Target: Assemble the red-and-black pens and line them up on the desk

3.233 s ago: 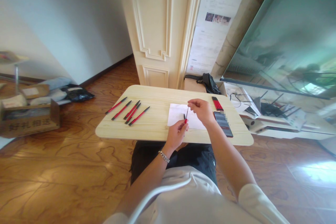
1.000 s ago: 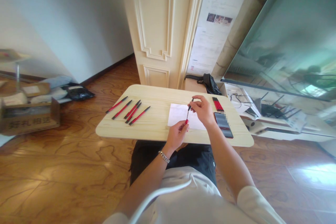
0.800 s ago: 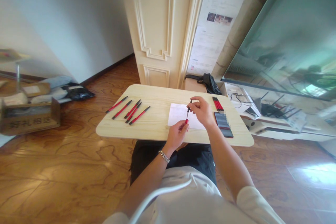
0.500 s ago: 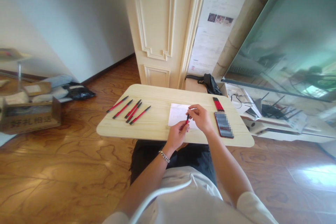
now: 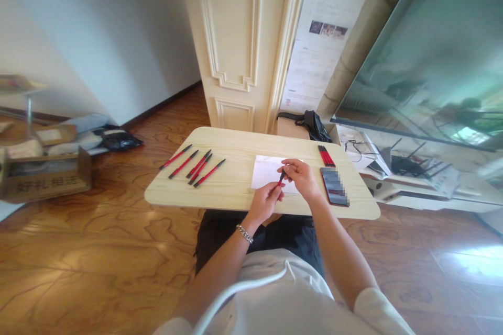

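Observation:
My left hand (image 5: 265, 201) and my right hand (image 5: 301, 178) meet above a white sheet of paper (image 5: 269, 170) on a pale wooden lap board (image 5: 236, 191). Between their fingertips is a short red-and-black pen (image 5: 281, 178), partly hidden by my fingers. To the left lie several red pens with black tips (image 5: 209, 173), slanted side by side. A tight bundle of red pens (image 5: 326, 156) lies right of the paper. Below it rests a dark smartphone (image 5: 334, 187) with a pixelated screen.
The board rests over my dark trousers (image 5: 251, 235), above a wooden floor (image 5: 98, 267). A cardboard box (image 5: 45, 175) stands at the left. A black bag (image 5: 312, 126) sits beyond the board. A low shelf with cables and a router (image 5: 404, 166) is at the right.
My hands have come closer together and lower over the paper. The pen no longer stands up between them, and the thin piece seen earlier at my right fingers no longer shows.

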### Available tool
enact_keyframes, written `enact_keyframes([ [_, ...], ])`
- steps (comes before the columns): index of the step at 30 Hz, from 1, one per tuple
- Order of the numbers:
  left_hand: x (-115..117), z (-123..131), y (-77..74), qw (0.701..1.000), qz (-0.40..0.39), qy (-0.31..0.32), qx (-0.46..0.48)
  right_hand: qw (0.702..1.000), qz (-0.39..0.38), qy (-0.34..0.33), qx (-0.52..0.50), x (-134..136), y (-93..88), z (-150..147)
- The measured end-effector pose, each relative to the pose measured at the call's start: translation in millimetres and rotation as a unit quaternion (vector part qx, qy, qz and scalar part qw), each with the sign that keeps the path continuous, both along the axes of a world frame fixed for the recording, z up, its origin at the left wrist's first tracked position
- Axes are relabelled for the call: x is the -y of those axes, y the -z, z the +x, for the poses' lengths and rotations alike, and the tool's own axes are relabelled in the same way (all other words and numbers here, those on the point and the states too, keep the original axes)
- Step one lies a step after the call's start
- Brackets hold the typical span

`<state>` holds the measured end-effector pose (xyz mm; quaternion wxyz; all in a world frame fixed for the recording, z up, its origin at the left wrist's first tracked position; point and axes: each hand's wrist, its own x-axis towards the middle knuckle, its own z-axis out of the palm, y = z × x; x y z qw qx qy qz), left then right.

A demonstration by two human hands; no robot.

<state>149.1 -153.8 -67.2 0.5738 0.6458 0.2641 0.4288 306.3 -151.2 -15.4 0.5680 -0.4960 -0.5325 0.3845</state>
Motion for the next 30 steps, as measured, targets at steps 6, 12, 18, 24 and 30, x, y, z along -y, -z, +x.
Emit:
enact_keyframes([
  [6,0,1,0.6,1.000,-0.025,-0.005,-0.007,1.000,0.003,0.026,-0.001,-2,5.1,-1],
  [12,0,4,2.4,0.999,-0.022,-0.045,0.005,0.995,-0.032,0.092,0.016,-3,8.2,-7],
  [18,0,4,0.0,0.998,-0.040,-0.043,-0.005,0.991,-0.031,0.127,0.021,-1,12.6,-11],
  [24,-1,2,-2.7,0.999,-0.046,0.007,0.014,0.999,-0.021,0.038,-0.007,3,7.3,-9],
  [30,-3,2,0.1,0.997,-0.061,0.026,0.029,1.000,-0.022,-0.007,-0.012,2,5.7,-5],
])
